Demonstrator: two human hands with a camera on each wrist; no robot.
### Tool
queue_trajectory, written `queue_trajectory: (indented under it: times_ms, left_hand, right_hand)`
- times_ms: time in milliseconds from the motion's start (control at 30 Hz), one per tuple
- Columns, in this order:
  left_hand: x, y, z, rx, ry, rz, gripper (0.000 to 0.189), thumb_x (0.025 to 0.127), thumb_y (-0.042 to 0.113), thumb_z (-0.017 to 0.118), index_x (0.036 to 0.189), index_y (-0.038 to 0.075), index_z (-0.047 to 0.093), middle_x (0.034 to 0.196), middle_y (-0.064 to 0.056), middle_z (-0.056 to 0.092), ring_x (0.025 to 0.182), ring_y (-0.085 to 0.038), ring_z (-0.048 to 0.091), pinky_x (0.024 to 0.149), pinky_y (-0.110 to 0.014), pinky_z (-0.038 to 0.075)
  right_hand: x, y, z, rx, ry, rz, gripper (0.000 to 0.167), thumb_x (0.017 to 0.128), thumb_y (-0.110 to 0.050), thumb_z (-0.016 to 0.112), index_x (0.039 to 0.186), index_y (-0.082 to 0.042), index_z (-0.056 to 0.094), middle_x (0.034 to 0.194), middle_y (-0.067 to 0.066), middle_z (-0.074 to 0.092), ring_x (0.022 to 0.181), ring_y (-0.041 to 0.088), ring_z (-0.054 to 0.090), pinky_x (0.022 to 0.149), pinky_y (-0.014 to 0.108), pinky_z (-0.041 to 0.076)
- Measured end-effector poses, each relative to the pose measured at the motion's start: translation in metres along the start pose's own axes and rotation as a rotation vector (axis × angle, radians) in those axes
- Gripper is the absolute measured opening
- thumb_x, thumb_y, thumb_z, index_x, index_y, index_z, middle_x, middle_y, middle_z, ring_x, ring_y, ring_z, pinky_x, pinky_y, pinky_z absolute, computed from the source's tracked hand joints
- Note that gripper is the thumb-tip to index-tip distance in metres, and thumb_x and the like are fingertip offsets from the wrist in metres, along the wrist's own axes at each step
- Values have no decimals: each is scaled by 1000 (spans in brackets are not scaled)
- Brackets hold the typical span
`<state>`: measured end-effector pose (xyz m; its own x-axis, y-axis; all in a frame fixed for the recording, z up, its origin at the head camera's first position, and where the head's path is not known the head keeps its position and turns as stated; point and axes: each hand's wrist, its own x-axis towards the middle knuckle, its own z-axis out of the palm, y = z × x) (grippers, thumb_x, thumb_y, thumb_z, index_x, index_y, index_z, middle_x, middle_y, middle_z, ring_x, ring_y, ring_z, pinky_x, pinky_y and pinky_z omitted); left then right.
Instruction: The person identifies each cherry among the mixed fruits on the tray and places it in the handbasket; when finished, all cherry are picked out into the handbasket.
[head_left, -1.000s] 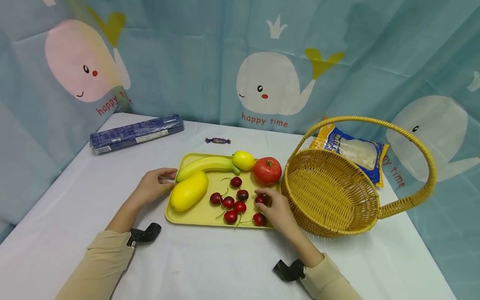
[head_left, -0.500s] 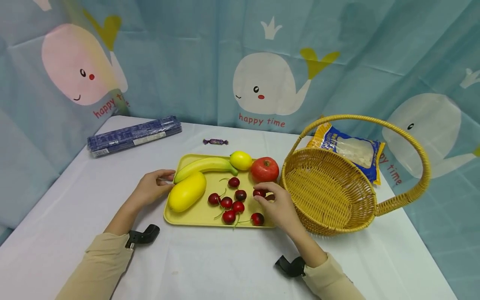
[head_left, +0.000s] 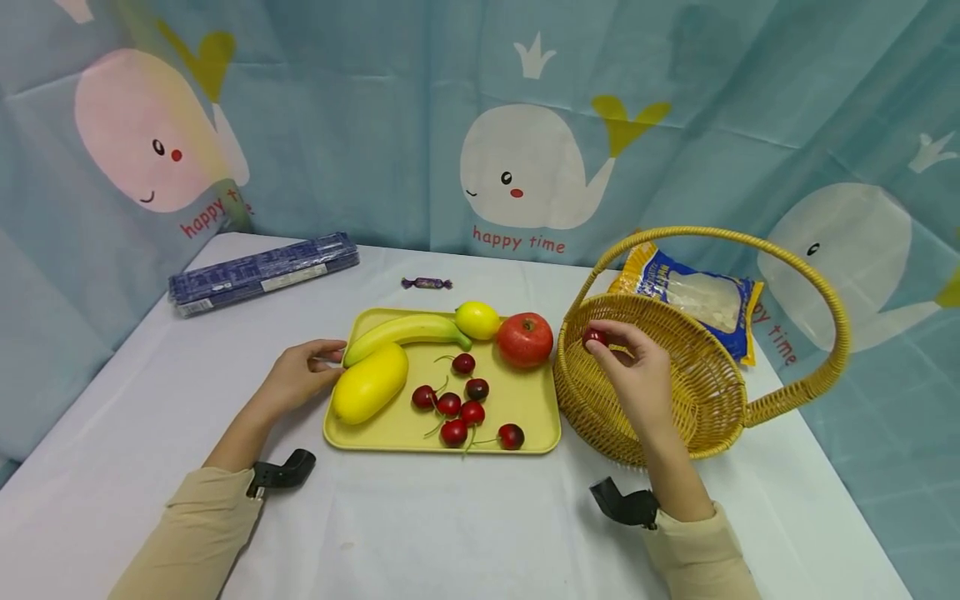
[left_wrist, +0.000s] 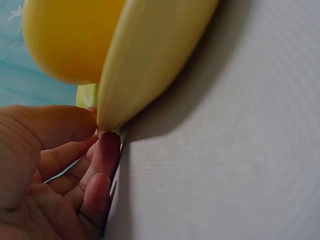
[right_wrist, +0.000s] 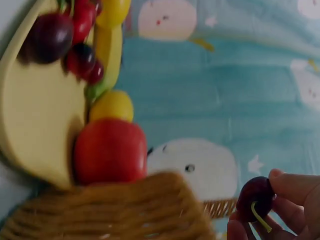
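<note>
My right hand [head_left: 637,367] pinches a dark red cherry [right_wrist: 255,199] between thumb and fingers, over the left part of the wicker basket [head_left: 731,367]. A green stem hangs from the cherry in the right wrist view. At the left end of the yellow tray [head_left: 517,412], my left hand [head_left: 300,375] pinches its rim [left_wrist: 145,65] with thumb and fingertips. On the tray lie a banana [head_left: 408,329], a yellow oval fruit [head_left: 370,385], a lemon [head_left: 477,320], a red round fruit [head_left: 525,340] and several more cherries [head_left: 472,412].
The basket's tall arched handle [head_left: 825,292] rises over its opening. Behind it lies a blue and yellow bag [head_left: 705,300]. A purple wrapped candy [head_left: 427,283] and a long dark blue package [head_left: 262,273] lie toward the back, before a whale-print curtain [head_left: 360,150].
My right hand has lifted a cherry off the tray's right side and carried it right, over the basket. The left hand has stayed at the tray's left end.
</note>
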<state>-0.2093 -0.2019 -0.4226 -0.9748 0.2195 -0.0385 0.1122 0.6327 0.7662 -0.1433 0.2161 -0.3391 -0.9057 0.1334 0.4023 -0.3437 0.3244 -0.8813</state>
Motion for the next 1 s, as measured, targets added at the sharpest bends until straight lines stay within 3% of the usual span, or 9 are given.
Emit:
queue_trajectory:
  times_ms: [200, 433, 633, 1000]
  left_hand:
    - [-2, -1, 0, -1, 5, -9, 50, 87, 14, 62, 131, -4, 47, 116, -23, 57, 90, -26, 59, 71, -28, 46]
    - [-2, -2, 1, 5, 3, -12, 49, 87, 13, 61, 131, -4, 46, 116, -23, 57, 88, -25, 59, 71, -27, 46]
    - [0, -2, 1, 0, 2, -7, 49, 87, 12, 61, 131, -4, 47, 115, -24, 57, 88, -25, 59, 68, -24, 46]
    - [1, -1, 0, -5, 2, 7, 49, 87, 12, 62, 130, -4, 47, 114, -23, 58, 84, -22, 60, 66, -20, 45]
  right_hand:
    - [9, 19, -12, -149, 52, 170, 30, 86, -22, 65, 111, -5, 65, 104, 10, 63, 95, 16, 57, 71, 16, 48]
    - [10, 26, -13, -311, -73, 307, 30, 88, -22, 63, 114, -7, 63, 111, 11, 61, 101, 22, 55, 69, 19, 45]
    - [11, 29, -14, -333, -162, 336, 29, 89, -15, 62, 116, -4, 62, 114, 13, 60, 102, 26, 56, 75, 27, 47]
    - [11, 30, -15, -355, -152, 315, 32, 88, -16, 62, 117, -3, 59, 118, 15, 59, 108, 28, 53, 85, 40, 44]
